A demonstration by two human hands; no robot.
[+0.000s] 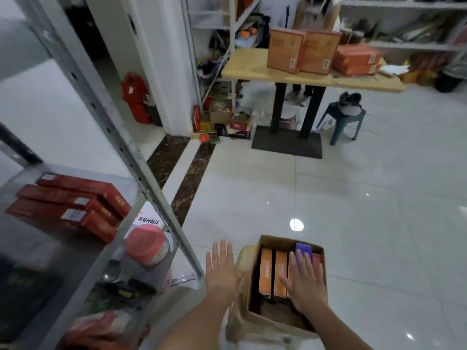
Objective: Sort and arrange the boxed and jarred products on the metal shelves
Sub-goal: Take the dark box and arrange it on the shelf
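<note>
An open cardboard box [255, 319] stands on the floor at bottom centre, holding upright orange boxes [265, 270], a purple box [304, 249] and a dark red one. My right hand [304, 281] is flat with straight fingers over the boxes inside it. My left hand [221, 270] is spread open just left of the carton, holding nothing. On the metal shelf [32, 251] at left lie three red boxes [73, 205]. A pink-lidded jar [147, 245] stands on the shelf level below.
The shelf's grey upright post [121, 137] slants between the shelf and the carton. A wooden table [252, 72] with brown and orange cartons stands further back, a person behind it, a blue stool [341, 122] beside it. Floor clutter lies by the white pillar.
</note>
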